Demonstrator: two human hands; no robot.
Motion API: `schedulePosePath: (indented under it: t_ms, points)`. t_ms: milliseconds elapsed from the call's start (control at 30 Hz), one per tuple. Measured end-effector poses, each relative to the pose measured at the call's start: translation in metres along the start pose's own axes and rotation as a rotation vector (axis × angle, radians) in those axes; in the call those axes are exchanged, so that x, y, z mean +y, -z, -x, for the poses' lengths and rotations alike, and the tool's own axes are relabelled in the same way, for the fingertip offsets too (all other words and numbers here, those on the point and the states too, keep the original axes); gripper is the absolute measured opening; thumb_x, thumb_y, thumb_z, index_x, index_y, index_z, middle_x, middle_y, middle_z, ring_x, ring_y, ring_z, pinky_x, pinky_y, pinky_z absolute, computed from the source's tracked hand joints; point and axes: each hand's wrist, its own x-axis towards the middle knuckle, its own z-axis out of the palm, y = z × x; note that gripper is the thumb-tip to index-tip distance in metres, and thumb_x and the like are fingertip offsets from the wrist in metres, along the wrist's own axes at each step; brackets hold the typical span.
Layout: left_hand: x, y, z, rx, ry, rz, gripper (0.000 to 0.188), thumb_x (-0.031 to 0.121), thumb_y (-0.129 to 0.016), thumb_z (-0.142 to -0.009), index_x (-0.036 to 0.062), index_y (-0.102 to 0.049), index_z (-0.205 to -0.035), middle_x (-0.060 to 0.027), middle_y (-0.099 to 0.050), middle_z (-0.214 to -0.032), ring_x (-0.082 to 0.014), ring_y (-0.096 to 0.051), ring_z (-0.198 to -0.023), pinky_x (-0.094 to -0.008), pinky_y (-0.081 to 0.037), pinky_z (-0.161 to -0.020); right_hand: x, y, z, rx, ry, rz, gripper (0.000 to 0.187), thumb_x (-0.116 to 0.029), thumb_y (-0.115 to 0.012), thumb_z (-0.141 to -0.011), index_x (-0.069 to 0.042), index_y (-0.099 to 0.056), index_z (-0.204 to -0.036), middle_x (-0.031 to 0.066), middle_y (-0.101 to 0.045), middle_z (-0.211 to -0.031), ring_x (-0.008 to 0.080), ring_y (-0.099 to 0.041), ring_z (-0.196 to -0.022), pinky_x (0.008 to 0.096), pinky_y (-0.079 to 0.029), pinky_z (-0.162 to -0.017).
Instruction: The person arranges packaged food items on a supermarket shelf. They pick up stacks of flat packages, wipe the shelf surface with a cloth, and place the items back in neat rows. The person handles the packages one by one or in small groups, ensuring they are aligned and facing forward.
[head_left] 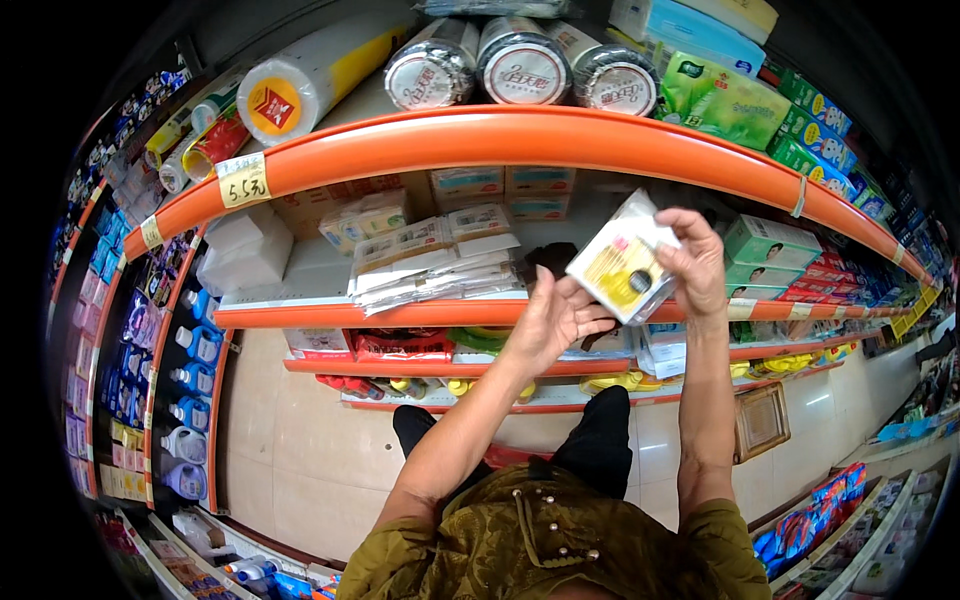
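While the right hand is clamping a white-and-yellow packet by its right side, the left hand is spreading open just beside the packet's lower left edge — whether its fingertips are touching the wrapper, one cannot tell. Packet: one item, clear-wrapped, being held at a tilt before the middle shelf, below a curved orange rail. Middle shelf, left to right: white packs are standing near the end; flat white packets are lying piled; green boxes are sitting stacked. Upper level: dark-wrapped rolls are lying with round white ends facing outward — a green pack is resting beside them. Far left: blue bottles are standing in a column.
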Motion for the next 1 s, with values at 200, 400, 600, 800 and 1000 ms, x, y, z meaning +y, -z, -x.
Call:
schedulePosePath:
  t_ms: [200, 400, 600, 800, 1000]
  points:
    - [0.015, -0.007, -0.011, 0.123, -0.193, 0.268, 0.063, 0.051, -0.041, -0.084, 0.0033, -0.033, -0.124, -0.015, -0.047, -0.12, -0.0246, -0.045, -0.113, -0.0395, -0.04, -0.093, 0.007, 0.007, 0.03, -0.121, -0.081, -0.15, 0.023, -0.007, -0.066, -0.064, -0.003, -0.058, -0.086, 0.0016, -0.051, -0.078, 0.0069, -0.045, -0.065, 0.0179, -0.035, -0.056]
    - [0.029, -0.003, -0.002, 0.176, -0.316, 0.346, 0.035, 0.025, -0.047, -0.088, 0.0045, -0.041, -0.116, -0.0137, -0.051, -0.113, -0.0247, -0.051, -0.105, -0.0401, -0.044, -0.09, 0.029, 0.004, 0.028, -0.04, -0.111, -0.099, 0.031, -0.017, -0.059, -0.077, -0.004, -0.054, -0.105, 0.0066, -0.055, -0.091, 0.0136, -0.052, -0.081, 0.0251, -0.041, -0.073]
    - [0.049, 0.006, 0.023, 0.169, -0.478, 0.285, 0.035, 0.024, -0.044, -0.089, 0.0062, -0.04, -0.119, -0.0097, -0.05, -0.115, -0.0239, -0.048, -0.108, -0.0423, -0.039, -0.093, 0.064, 0.008, 0.026, -0.181, -0.337, 1.574, 0.042, -0.037, -0.055, -0.08, 0.002, -0.059, -0.094, 0.0258, -0.057, -0.078, 0.0412, -0.052, -0.082, 0.044, -0.037, -0.081]
    - [0.05, 0.019, 0.043, 0.224, -0.505, 0.237, 0.035, 0.026, -0.042, -0.09, 0.0069, -0.041, -0.12, -0.0089, -0.05, -0.115, -0.0236, -0.049, -0.107, -0.0418, -0.04, -0.092, 0.077, 0.014, 0.021, 0.081, -0.362, 1.009, 0.036, -0.032, -0.055, -0.08, 0.003, -0.06, -0.077, 0.021, -0.058, -0.068, 0.0334, -0.056, -0.073, 0.0401, -0.041, -0.069]
    - [0.046, 0.014, 0.054, 0.286, -0.477, 0.052, 0.038, 0.014, -0.052, -0.084, 0.0064, -0.039, -0.119, -0.0077, -0.05, -0.112, -0.0197, -0.051, -0.104, -0.0372, -0.042, -0.09, 0.06, 0.016, 0.004, 0.387, -0.347, -0.354, 0.027, -0.021, -0.05, -0.088, 0.003, -0.054, -0.097, 0.0123, -0.058, -0.093, 0.0211, -0.057, -0.085, 0.0317, -0.048, -0.074]
